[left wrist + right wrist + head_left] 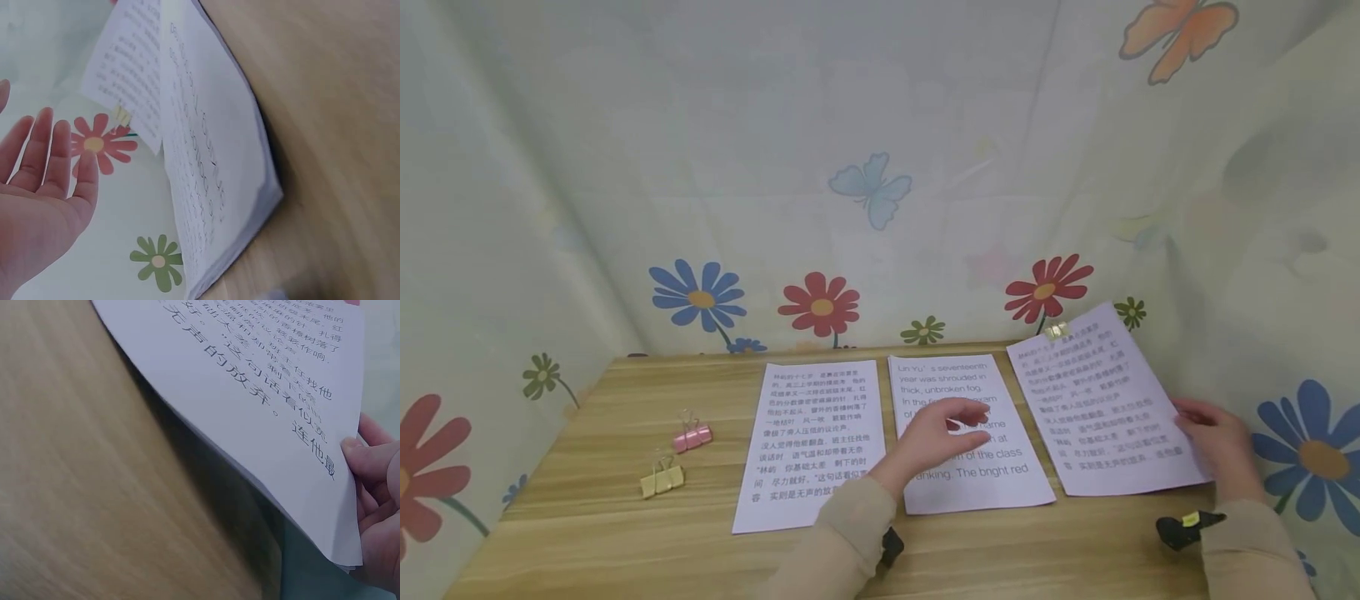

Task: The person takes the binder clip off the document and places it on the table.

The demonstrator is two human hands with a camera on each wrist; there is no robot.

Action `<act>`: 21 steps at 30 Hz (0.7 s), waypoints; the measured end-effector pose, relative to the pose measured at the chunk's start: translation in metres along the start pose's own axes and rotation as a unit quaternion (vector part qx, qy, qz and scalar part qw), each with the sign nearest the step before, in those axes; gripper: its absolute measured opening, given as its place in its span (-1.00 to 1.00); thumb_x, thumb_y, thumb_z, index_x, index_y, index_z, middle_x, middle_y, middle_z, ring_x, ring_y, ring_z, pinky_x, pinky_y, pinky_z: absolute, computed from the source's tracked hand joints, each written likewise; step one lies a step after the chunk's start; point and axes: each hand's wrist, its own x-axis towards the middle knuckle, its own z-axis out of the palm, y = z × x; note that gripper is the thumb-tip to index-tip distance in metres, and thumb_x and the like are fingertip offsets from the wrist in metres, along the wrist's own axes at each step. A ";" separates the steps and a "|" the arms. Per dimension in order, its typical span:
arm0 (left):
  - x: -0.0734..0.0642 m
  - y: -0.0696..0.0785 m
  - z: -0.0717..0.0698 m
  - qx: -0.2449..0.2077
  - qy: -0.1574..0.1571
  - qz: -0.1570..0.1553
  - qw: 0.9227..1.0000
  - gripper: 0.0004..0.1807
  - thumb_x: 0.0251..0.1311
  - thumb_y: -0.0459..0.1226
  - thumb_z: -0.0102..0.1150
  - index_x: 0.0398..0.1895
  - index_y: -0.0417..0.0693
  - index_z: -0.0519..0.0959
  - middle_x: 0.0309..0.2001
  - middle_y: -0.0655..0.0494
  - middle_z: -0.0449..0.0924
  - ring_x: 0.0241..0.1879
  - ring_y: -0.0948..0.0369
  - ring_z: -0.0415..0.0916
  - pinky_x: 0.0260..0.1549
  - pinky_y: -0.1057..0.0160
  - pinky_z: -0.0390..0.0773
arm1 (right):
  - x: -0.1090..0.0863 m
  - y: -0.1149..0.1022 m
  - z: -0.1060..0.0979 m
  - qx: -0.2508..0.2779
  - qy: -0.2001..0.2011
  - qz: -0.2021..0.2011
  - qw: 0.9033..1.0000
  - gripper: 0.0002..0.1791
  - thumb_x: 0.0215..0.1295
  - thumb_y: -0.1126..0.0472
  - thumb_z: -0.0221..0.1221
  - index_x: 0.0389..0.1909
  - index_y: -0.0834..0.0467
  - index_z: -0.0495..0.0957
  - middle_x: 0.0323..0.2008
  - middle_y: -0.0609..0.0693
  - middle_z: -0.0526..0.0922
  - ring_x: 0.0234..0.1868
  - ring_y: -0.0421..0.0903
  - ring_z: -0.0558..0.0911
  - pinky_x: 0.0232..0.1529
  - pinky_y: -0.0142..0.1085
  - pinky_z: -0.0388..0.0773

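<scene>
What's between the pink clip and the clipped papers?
Head view: unclipped Chinese papers, then English papers with the left hand over them.

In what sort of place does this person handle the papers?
Probably a small indoor desk space, perhaps a screened-off booth, though the wider room is not shown. A wood-grain table stands against a pale wall covering with flowers and butterflies; printed sheets and binder clips lie on it.
</scene>
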 end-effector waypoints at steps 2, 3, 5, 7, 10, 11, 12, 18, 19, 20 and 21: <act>0.003 0.002 0.001 -0.005 0.005 0.000 1.000 -0.60 0.22 -0.19 0.36 0.13 -0.02 0.62 -0.06 0.20 0.69 -0.04 0.33 0.57 0.01 0.20 0.56 | -0.001 -0.002 -0.003 0.003 0.004 -0.001 1.000 -0.51 0.42 0.34 0.10 0.34 0.32 0.36 0.13 0.32 0.45 -0.02 0.10 0.43 -0.22 -0.20 0.32; 0.005 0.003 0.001 -0.007 0.007 -0.002 1.000 -0.59 0.22 -0.19 0.36 0.14 -0.02 0.62 -0.07 0.20 0.69 -0.04 0.32 0.57 0.01 0.22 0.55 | -0.001 -0.003 -0.005 0.007 0.004 0.000 1.000 -0.50 0.42 0.33 0.11 0.35 0.31 0.35 0.13 0.31 0.46 -0.03 0.08 0.43 -0.22 -0.21 0.32; 0.007 0.004 0.003 -0.009 0.012 -0.006 1.000 -0.59 0.23 -0.18 0.35 0.14 -0.01 0.61 -0.07 0.22 0.69 -0.04 0.34 0.57 0.01 0.22 0.55 | -0.002 -0.006 -0.010 0.020 0.002 0.006 1.000 -0.49 0.42 0.30 0.12 0.35 0.28 0.36 0.11 0.25 0.47 -0.05 0.03 0.44 -0.22 -0.23 0.34; 0.010 0.005 0.004 -0.014 0.018 -0.008 1.000 -0.60 0.23 -0.18 0.35 0.14 0.00 0.61 -0.09 0.22 0.70 -0.05 0.35 0.57 0.02 0.22 0.54 | -0.004 -0.009 -0.014 0.034 0.000 0.015 0.999 -0.49 0.42 0.26 0.14 0.37 0.22 0.37 0.08 0.16 0.48 -0.08 -0.03 0.44 -0.22 -0.25 0.35; 0.013 0.007 0.006 -0.020 0.029 -0.005 0.999 -0.60 0.23 -0.18 0.35 0.14 0.01 0.61 -0.10 0.22 0.70 -0.07 0.37 0.57 0.03 0.21 0.53 | -0.007 -0.016 -0.021 0.054 -0.001 0.023 0.998 -0.50 0.42 0.20 0.17 0.36 0.09 0.42 -0.02 -0.03 0.51 -0.14 -0.13 0.45 -0.24 -0.28 0.38; 0.014 0.008 0.007 -0.022 0.033 -0.001 0.999 -0.60 0.23 -0.19 0.35 0.14 0.01 0.61 -0.11 0.22 0.70 -0.08 0.37 0.58 0.03 0.20 0.53 | -0.009 -0.018 -0.023 0.060 0.000 0.023 0.998 -0.51 0.42 0.19 0.18 0.35 0.04 0.44 -0.07 -0.09 0.52 -0.17 -0.16 0.45 -0.26 -0.30 0.39; 0.015 0.009 0.008 -0.023 0.037 0.004 0.999 -0.60 0.23 -0.20 0.35 0.14 0.00 0.61 -0.12 0.21 0.71 -0.08 0.37 0.58 0.04 0.18 0.53 | -0.010 -0.021 -0.025 0.068 -0.002 0.025 0.997 -0.52 0.41 0.18 0.18 0.34 -0.03 0.46 -0.12 -0.17 0.51 -0.19 -0.19 0.45 -0.27 -0.32 0.41; 0.020 0.019 0.011 -0.013 0.051 0.024 0.998 -0.58 0.24 -0.23 0.33 0.17 -0.03 0.59 -0.12 0.23 0.70 -0.09 0.38 0.58 0.10 0.11 0.50 | -0.023 -0.038 -0.032 0.112 -0.015 0.026 0.993 -0.54 0.40 0.14 0.21 0.29 -0.22 0.50 -0.25 -0.41 0.42 -0.24 -0.27 0.45 -0.38 -0.43 0.48; 0.021 0.020 0.011 -0.010 0.053 0.026 0.998 -0.58 0.24 -0.24 0.33 0.17 -0.03 0.59 -0.12 0.23 0.70 -0.08 0.38 0.58 0.10 0.12 0.50 | -0.024 -0.041 -0.032 0.112 -0.015 0.025 0.993 -0.53 0.41 0.13 0.21 0.31 -0.20 0.49 -0.23 -0.40 0.42 -0.24 -0.26 0.45 -0.39 -0.43 0.49; 0.022 0.022 0.011 -0.007 0.055 0.029 0.998 -0.58 0.25 -0.23 0.33 0.18 -0.03 0.58 -0.13 0.24 0.70 -0.08 0.39 0.58 0.10 0.15 0.50 | -0.026 -0.043 -0.032 0.112 -0.017 0.028 0.993 -0.52 0.41 0.11 0.21 0.32 -0.20 0.47 -0.21 -0.38 0.42 -0.23 -0.25 0.45 -0.39 -0.43 0.48; 0.023 0.023 0.011 -0.002 0.056 0.030 0.998 -0.58 0.25 -0.22 0.33 0.18 -0.02 0.58 -0.13 0.26 0.70 -0.08 0.40 0.57 0.10 0.20 0.49 | -0.028 -0.046 -0.032 0.113 -0.019 0.030 0.993 -0.51 0.41 0.09 0.20 0.34 -0.18 0.45 -0.18 -0.36 0.42 -0.22 -0.24 0.45 -0.39 -0.42 0.48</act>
